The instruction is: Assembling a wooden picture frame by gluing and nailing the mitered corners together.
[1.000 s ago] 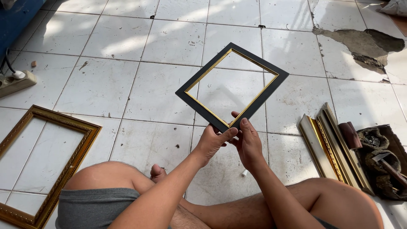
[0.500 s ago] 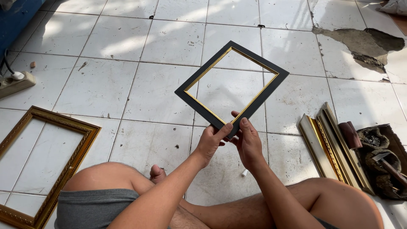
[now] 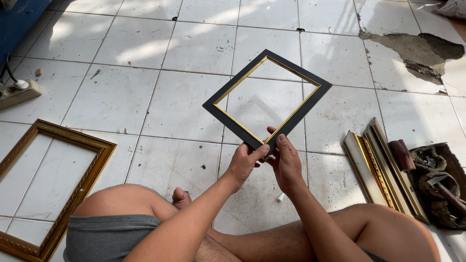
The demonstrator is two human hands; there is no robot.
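Left hand (image 3: 244,162) and right hand (image 3: 285,160): both pinch the near corner of a black frame (image 3: 267,99) with gold inner edge, raised above the tiled floor (image 3: 145,48). Gold frame (image 3: 51,182) at left; moulding strips (image 3: 376,165) at right.

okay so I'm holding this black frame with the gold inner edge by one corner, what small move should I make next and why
Probably move one hand to the far corner. Both the left hand and the right hand pinch the same near corner of the black frame, which hangs tilted in the air above the tiled floor, so all its weight hangs from that one joint.
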